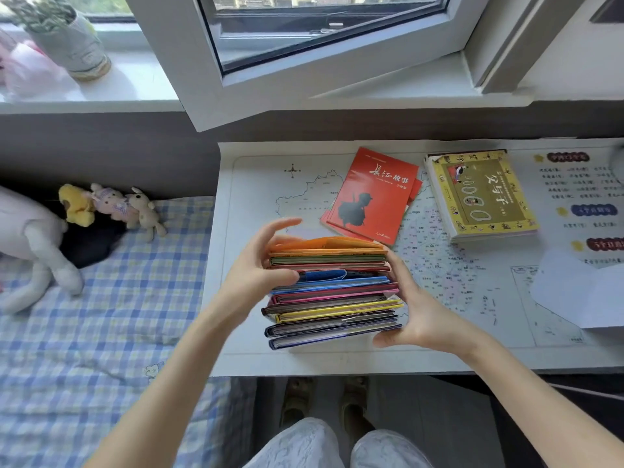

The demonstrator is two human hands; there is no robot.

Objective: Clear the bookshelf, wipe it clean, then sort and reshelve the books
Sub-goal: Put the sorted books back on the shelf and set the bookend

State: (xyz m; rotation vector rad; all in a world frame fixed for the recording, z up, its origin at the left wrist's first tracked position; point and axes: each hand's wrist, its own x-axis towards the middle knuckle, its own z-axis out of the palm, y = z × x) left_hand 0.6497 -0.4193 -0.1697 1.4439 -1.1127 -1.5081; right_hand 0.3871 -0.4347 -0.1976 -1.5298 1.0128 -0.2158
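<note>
Head cam from my end: the stack of thin books [332, 292] sits squeezed between both hands over the near part of the desk [304, 361]. I can't tell if it's resting on it. The left hand [260, 265] is on its left side, thumb pressed to the edges, fingers loose and spread above the orange top one. The right hand [415, 312] cups the right side, fingers and thumb curled round that end. Red booklets [371, 194] and a yellow book [483, 194] lie further back.
</note>
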